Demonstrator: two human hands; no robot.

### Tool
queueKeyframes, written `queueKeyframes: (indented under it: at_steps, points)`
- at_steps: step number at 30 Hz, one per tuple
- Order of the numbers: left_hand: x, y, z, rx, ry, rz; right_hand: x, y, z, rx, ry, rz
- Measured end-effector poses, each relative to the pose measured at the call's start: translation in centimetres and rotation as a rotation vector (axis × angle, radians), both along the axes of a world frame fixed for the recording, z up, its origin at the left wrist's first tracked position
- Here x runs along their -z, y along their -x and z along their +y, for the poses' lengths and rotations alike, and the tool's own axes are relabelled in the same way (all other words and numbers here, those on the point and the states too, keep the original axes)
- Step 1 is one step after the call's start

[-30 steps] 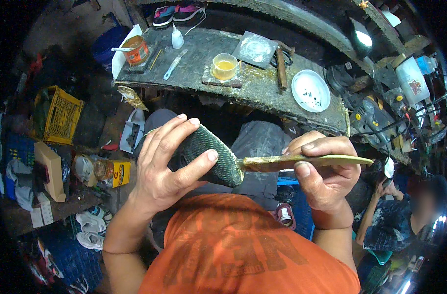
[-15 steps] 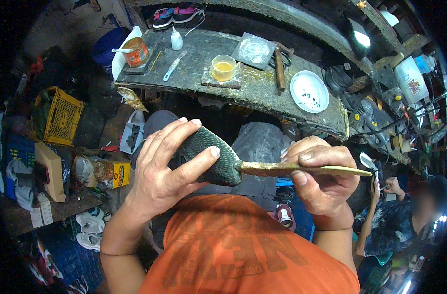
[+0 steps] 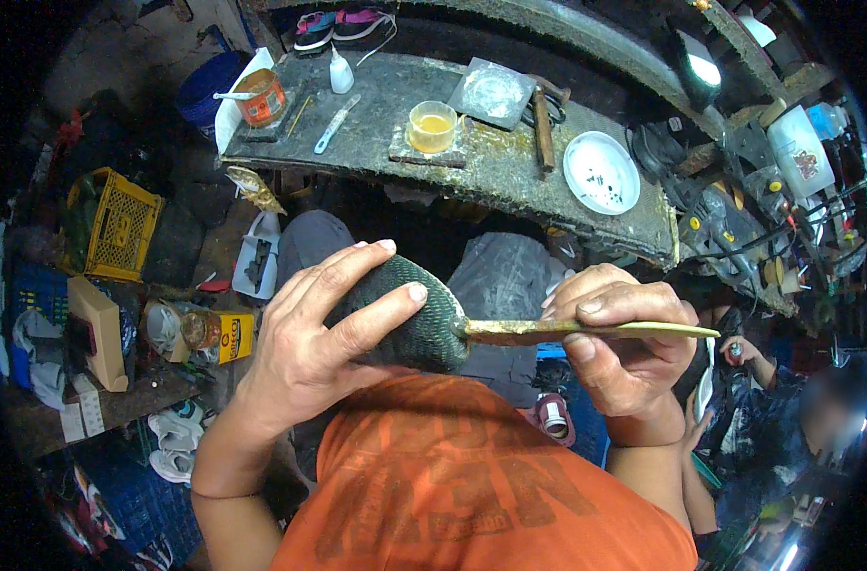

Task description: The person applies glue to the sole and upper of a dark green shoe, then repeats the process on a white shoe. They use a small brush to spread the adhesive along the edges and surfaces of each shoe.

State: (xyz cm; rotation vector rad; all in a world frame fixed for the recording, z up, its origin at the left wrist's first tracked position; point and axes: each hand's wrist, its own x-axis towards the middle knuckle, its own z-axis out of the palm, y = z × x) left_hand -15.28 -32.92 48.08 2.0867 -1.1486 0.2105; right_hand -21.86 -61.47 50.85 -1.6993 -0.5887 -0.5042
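Note:
In my left hand (image 3: pixel 310 328) is a dark shoe sole (image 3: pixel 419 319) with a ridged, textured face; the fingers wrap over its upper side, hiding its far end. My right hand (image 3: pixel 633 333) pinches a flat, slim brush (image 3: pixel 519 329), brown toward its tip and yellow-green at the handle end. The brush lies almost level, and its tip touches the pale right edge of the sole. Both hands work above my lap, in front of my orange shirt (image 3: pixel 433 466).
Across from me stands a workbench (image 3: pixel 357 152) bearing a cup of amber liquid (image 3: pixel 433 127), a hammer (image 3: pixel 544 133), a white plate (image 3: pixel 601 173), a knife (image 3: pixel 338 124) and an orange tin (image 3: pixel 260 100). A yellow crate (image 3: pixel 124 226) is at left. Another person (image 3: pixel 776 428) sits at right.
The sole has tilted slightly in my left hand, while the brush tip stays at its edge. At right, the other person's hands and the white item there have shifted.

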Motion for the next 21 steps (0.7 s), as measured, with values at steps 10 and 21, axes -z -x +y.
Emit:
queueKeyframes:
  at_steps: [10, 21]
  points:
    - [-0.4, 0.2, -0.1, 0.058, 0.050, 0.172, -0.4, 0.2, -0.1, -0.033, -0.009, 0.012]
    - [-1.4, 0.3, -0.1, 0.127, 0.050, 0.297, -0.7, 0.0, 0.0, -0.086, -0.046, -0.017]
